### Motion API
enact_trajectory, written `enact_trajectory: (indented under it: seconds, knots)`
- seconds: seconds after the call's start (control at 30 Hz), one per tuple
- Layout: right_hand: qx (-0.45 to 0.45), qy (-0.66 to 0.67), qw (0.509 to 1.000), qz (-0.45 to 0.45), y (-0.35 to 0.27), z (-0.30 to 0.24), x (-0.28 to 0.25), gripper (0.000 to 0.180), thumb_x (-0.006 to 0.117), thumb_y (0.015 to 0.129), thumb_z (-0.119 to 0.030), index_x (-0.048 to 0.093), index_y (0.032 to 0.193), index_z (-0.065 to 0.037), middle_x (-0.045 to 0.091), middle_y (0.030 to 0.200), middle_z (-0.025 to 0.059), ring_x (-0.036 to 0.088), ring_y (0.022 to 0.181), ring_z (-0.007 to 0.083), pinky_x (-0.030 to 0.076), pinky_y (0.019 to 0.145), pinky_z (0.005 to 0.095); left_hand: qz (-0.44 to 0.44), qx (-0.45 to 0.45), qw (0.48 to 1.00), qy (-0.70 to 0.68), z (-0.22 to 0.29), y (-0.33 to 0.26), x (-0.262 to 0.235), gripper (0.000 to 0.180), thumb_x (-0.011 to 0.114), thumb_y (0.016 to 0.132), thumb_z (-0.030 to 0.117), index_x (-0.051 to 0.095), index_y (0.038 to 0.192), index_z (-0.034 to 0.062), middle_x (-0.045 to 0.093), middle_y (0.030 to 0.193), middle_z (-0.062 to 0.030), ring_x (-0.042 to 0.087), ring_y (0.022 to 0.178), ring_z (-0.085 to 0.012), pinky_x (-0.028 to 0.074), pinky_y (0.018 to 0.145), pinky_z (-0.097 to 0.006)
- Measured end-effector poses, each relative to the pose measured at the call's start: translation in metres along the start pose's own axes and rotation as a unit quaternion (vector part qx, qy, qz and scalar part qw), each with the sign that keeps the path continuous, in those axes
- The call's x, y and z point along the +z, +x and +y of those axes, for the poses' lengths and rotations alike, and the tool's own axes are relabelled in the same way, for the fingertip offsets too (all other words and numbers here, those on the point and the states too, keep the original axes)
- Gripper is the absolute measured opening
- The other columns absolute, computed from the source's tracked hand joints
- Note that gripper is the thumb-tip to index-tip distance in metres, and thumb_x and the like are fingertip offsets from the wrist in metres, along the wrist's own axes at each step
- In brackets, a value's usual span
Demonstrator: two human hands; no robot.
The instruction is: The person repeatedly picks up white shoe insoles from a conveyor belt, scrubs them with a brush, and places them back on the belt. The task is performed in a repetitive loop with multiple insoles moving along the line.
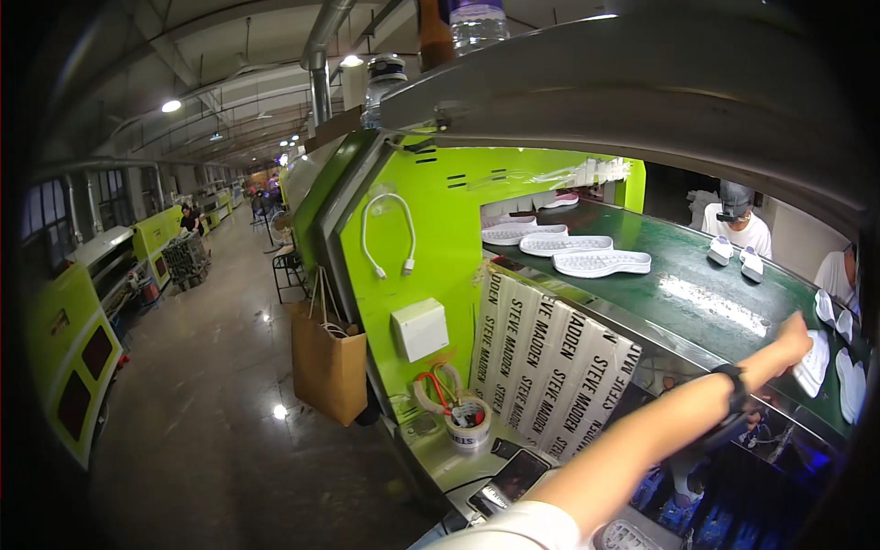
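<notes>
My left arm reaches from the lower edge up to the right, in a white sleeve and with a black band on the wrist. My left hand (794, 335) is closed on the edge of a white shoe sole (812, 365) lying on the dark green conveyor belt (706, 298). More white soles (851, 383) lie right beside it. My right hand is out of view.
Further white soles (600, 263) and a pair of white shoes (735, 254) ride the belt. Two people (741, 220) stand behind it. White printed strips (550, 367) hang below the belt. A tape roll (467, 424), phones (515, 477) and a brown paper bag (327, 362) are near the green machine (431, 247).
</notes>
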State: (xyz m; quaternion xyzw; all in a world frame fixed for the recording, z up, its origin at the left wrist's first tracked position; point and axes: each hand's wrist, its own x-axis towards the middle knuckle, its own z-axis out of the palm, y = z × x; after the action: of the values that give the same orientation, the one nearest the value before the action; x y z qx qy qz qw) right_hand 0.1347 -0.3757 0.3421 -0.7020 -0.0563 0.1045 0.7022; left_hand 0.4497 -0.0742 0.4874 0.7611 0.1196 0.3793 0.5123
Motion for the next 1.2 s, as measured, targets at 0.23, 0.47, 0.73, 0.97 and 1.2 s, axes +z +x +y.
enact_trajectory:
  seconds: [0.23,0.47,0.73,0.97,1.2]
  knots:
    - [-0.105,-0.131,0.958,-0.233,-0.012,0.038,0.022,0.028,0.061,0.093,-0.012,0.062,0.116,0.004,0.065,0.11,0.0146,0.06,0.107,0.0209,0.045,0.097,0.03,-0.248,-0.143,0.815,-0.504,-0.053,-0.255,-0.212,0.035,0.055,0.088,0.024,0.057,0.115,0.0017,0.065,0.091,-0.0104,0.066,0.077,-0.0179,0.056,0.072,-0.033]
    - [-0.327,-0.138,0.889,-0.289,0.025,0.088,0.057,0.028,0.064,0.083,-0.007,0.065,0.109,0.003,0.067,0.105,0.0161,0.062,0.101,0.0257,0.047,0.093,0.034,-0.194,-0.287,0.625,-0.7,-0.168,-0.467,-0.195,0.049,0.043,0.101,0.041,0.05,0.135,0.0062,0.062,0.126,-0.0089,0.064,0.107,-0.0234,0.054,0.09,-0.039]
    - [-0.321,-0.126,0.89,-0.3,-0.02,0.036,0.106,0.025,0.073,0.074,0.0,0.07,0.099,-0.001,0.071,0.096,0.0132,0.067,0.08,0.0259,0.052,0.072,0.0312,-0.121,-0.307,0.5,-0.801,-0.174,-0.491,-0.216,0.057,0.034,0.101,0.042,0.041,0.141,0.0028,0.052,0.135,-0.022,0.055,0.12,-0.0369,0.045,0.103,-0.047]
    - [-0.307,-0.147,0.847,-0.407,-0.04,0.045,0.093,0.028,0.07,0.077,0.001,0.071,0.104,-0.004,0.071,0.102,0.012,0.067,0.082,0.0215,0.053,0.076,0.0318,-0.179,-0.281,0.508,-0.794,-0.162,-0.459,-0.204,0.058,0.033,0.101,0.046,0.039,0.142,0.006,0.054,0.131,-0.0191,0.057,0.115,-0.0366,0.051,0.091,-0.052]
    - [-0.163,-0.121,0.788,-0.582,-0.003,0.026,0.075,0.028,0.067,0.082,-0.008,0.069,0.11,-0.003,0.071,0.107,0.0108,0.068,0.094,0.0228,0.053,0.085,0.0312,-0.288,-0.411,0.553,-0.665,-0.142,-0.424,-0.218,0.053,0.038,0.103,0.033,0.039,0.142,-0.0021,0.054,0.132,-0.023,0.059,0.117,-0.0351,0.051,0.096,-0.047]
